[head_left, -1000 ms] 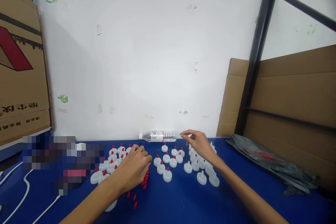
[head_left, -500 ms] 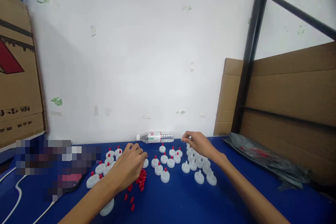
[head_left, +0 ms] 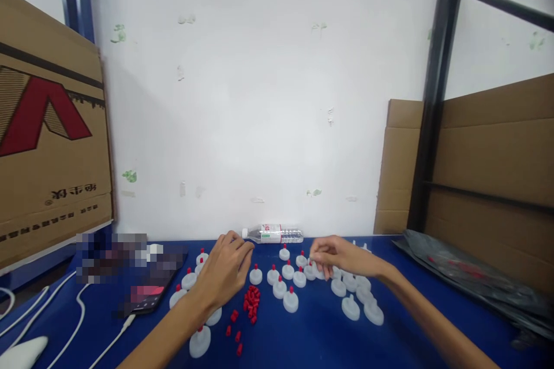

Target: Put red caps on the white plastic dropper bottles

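Observation:
On the blue table (head_left: 303, 340) stand several white caps with red tips (head_left: 290, 300) in the middle, and several plain white caps (head_left: 357, 305) to the right. A small heap of loose red tips (head_left: 251, 300) lies in front of them. My left hand (head_left: 225, 274) hovers with curled fingers over the caps to the left of the heap; what is under the fingers is hidden. My right hand (head_left: 335, 259) is pinched just above the caps between the two groups; what it pinches is too small to make out.
A water bottle (head_left: 272, 234) lies against the white wall. A phone (head_left: 145, 294) and white cables (head_left: 78, 323) lie at the left, under a cardboard box (head_left: 47, 155). Cardboard sheets (head_left: 489, 155), a black post (head_left: 433, 98) and a grey plastic bag (head_left: 476, 282) are at the right.
My right hand went down onto the plain white caps, then moved left and closed into a pinch. My left hand stayed curled over the left caps. The camera view shifted.

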Tool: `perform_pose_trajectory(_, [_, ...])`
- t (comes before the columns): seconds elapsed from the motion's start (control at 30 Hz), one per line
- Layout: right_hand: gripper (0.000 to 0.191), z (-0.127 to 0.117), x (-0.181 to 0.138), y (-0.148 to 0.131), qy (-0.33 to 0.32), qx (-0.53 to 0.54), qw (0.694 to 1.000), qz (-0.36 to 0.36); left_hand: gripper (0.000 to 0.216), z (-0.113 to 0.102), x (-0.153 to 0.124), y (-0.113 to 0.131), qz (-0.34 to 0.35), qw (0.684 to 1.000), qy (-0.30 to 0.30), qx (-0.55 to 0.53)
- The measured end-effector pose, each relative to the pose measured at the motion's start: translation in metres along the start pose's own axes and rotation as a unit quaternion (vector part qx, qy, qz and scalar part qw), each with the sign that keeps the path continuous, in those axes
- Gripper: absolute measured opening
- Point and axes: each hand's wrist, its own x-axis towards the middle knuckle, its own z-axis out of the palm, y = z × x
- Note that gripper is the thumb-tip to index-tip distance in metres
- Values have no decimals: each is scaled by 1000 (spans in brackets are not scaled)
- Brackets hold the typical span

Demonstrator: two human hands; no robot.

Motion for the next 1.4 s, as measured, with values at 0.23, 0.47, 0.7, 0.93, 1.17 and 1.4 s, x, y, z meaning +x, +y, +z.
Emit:
perform_pose_trajectory(0.23, [42,59,17,-17,47,190,976,-97,42,9,-11,42,-40,980,-22,-195])
perform_pose_trajectory(0.47, [43,78,19,-17,42,315,941,-114,22,10,-6,49,-76,944,-3,-322])
perform_pose_trajectory(0.7, [43,77,21,-9,72,361,925,-90,16,7,-7,60,-133,921,-25,-364])
perform_pose_trajectory(0.93, [39,65,22,-9,245,65,965,-71,28,3,-2,47,-174,936,24,-307])
perform_pose_trajectory(1.17, [38,80,24,-7,242,93,962,-79,30,7,-5,46,-154,945,-3,-290])
perform_pose_trajectory(1.4, [42,89,26,-5,239,146,956,-91,34,10,-10,47,-93,947,31,-305])
